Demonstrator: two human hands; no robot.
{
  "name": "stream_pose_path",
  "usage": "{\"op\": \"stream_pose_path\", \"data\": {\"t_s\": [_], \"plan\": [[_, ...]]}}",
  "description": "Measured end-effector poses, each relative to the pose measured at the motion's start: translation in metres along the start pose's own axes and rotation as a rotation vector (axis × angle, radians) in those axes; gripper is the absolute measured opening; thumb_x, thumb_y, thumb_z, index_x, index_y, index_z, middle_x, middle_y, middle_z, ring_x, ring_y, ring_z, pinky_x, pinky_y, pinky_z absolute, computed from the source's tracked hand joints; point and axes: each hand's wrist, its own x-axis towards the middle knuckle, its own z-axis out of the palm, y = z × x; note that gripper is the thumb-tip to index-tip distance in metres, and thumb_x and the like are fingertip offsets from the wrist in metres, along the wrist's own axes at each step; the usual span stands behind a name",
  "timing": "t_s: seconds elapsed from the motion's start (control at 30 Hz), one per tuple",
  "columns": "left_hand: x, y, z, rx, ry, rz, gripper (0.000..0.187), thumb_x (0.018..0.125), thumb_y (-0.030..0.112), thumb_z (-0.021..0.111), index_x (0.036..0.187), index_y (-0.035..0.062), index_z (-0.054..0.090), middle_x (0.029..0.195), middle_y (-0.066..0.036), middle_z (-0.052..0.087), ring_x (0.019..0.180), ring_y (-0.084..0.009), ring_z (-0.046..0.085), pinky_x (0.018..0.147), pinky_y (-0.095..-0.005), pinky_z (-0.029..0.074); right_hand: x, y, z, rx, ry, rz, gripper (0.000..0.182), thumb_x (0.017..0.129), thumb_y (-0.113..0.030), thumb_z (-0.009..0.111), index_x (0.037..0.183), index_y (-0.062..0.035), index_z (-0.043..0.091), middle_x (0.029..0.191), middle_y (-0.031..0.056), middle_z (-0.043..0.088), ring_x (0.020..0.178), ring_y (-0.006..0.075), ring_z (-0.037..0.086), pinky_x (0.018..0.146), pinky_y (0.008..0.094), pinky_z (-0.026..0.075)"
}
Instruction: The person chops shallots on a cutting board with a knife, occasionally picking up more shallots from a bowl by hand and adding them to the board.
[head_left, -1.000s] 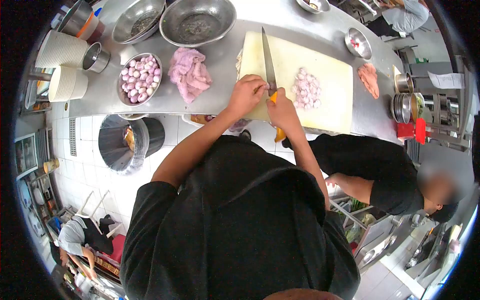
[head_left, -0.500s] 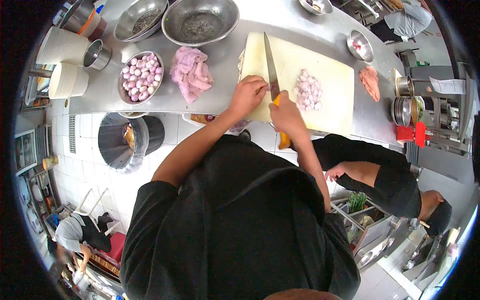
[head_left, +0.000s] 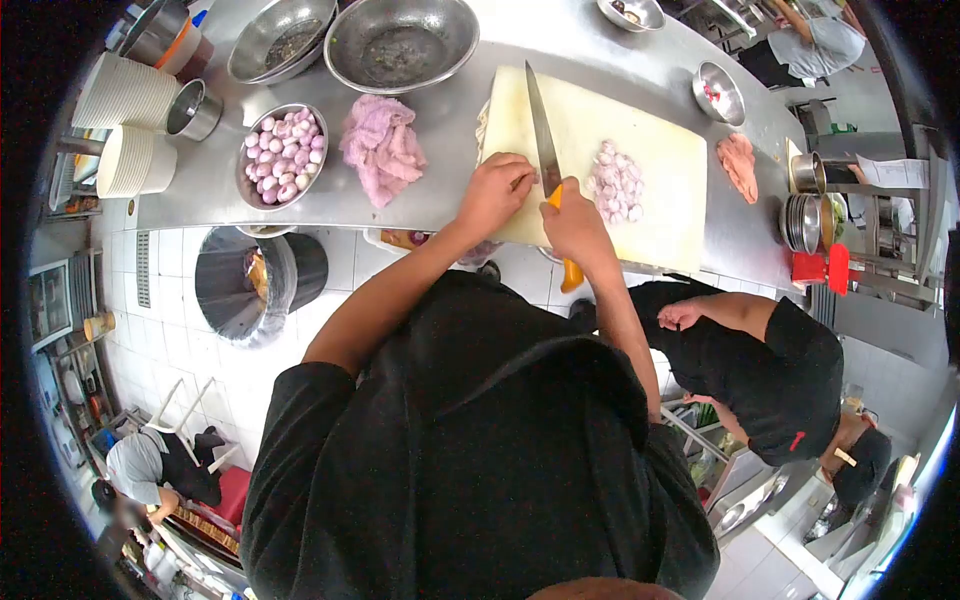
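My right hand (head_left: 577, 225) is wrapped round the yellow handle of a long knife (head_left: 542, 128), whose blade points away across a pale cutting board (head_left: 665, 150). My left hand (head_left: 497, 192) rests at the board's left part, beside the blade, with its fingers closed on something too small to make out. Right of the knife lies a pile of cut pinkish shallots (head_left: 617, 183). A steel bowl (head_left: 243, 180) of whole peeled shallots stands to the left, and a crumpled pink cloth (head_left: 382, 150) lies between it and the board.
Large steel bowls (head_left: 402, 45) stand at the back left. A small bowl (head_left: 719, 92) and an orange cloth (head_left: 738, 167) lie right of the board. A lined bin (head_left: 228, 290) is below the table. A co-worker in black (head_left: 760, 360) stands close on the right.
The co-worker in black on the right has turned and shifted, with an arm now bent differently. My hands and the knife have barely moved.
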Motion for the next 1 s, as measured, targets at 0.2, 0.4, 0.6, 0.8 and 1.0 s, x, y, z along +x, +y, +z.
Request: {"op": "stream_pose_path", "data": {"t_s": [0.2, 0.4, 0.6, 0.8, 1.0], "plan": [[0.0, -0.002, 0.003, -0.024, 0.02, -0.004, 0.011, 0.083, 0.007, 0.07, 0.093, 0.0026, 0.073, 0.097, -0.011, 0.071, 0.092, -0.0313, 0.067, 0.083, -0.0385, 0.055, 0.022, 0.038, 0.042, -0.216, 0.23, -0.222, 0.035, 0.094, -0.016, 0.057, 0.115, 0.0059, 0.039, 0.077, 0.0275, 0.065, 0.054, 0.0342, 0.068, 0.053, 0.0433, 0.055], [-0.001, -0.003, 0.002, -0.019, -0.004, 0.016, 0.01, 0.083, 0.006, 0.07, 0.093, 0.0022, 0.072, 0.096, -0.012, 0.071, 0.09, -0.0315, 0.067, 0.082, -0.0385, 0.054, -0.014, -0.024, -0.012, 0.042, -0.082, 0.118, 0.033, 0.094, -0.016, 0.055, 0.113, 0.0066, 0.039, 0.081, 0.0289, 0.065, 0.054, 0.0364, 0.067, 0.054, 0.0463, 0.054], [-0.002, -0.002, 0.002, -0.059, 0.013, -0.045, 0.01, 0.083, 0.007, 0.068, 0.091, 0.0008, 0.072, 0.096, -0.012, 0.071, 0.09, -0.0327, 0.066, 0.082, -0.0402, 0.054, 0.011, 0.002, 0.022, -0.09, 0.099, -0.073, 0.028, 0.089, -0.01, 0.055, 0.108, 0.0044, 0.04, 0.088, 0.0353, 0.065, 0.086, 0.0524, 0.065, 0.079, 0.0563, 0.052], [0.004, -0.004, 0.007, 0.027, 0.013, 0.073, 0.016, 0.084, 0.008, 0.068, 0.099, 0.0019, 0.072, 0.103, -0.012, 0.071, 0.091, -0.03, 0.067, 0.082, -0.0377, 0.055, 0.02, 0.029, 0.031, -0.017, 0.112, -0.061, 0.028, 0.094, -0.016, 0.054, 0.109, 0.0033, 0.039, 0.077, 0.0295, 0.065, 0.059, 0.0418, 0.067, 0.058, 0.05, 0.053], [0.017, 0.0, -0.009, 0.064, -0.217, 0.052, 0.019, 0.084, 0.01, 0.068, 0.1, 0.0023, 0.072, 0.098, -0.012, 0.067, 0.088, -0.03, 0.066, 0.079, -0.0385, 0.054, 0.011, 0.017, 0.024, 0.027, 0.082, 0.015, 0.031, 0.091, -0.017, 0.056, 0.111, 0.0014, 0.041, 0.09, 0.0365, 0.064, 0.09, 0.054, 0.063, 0.082, 0.0576, 0.05]]}}
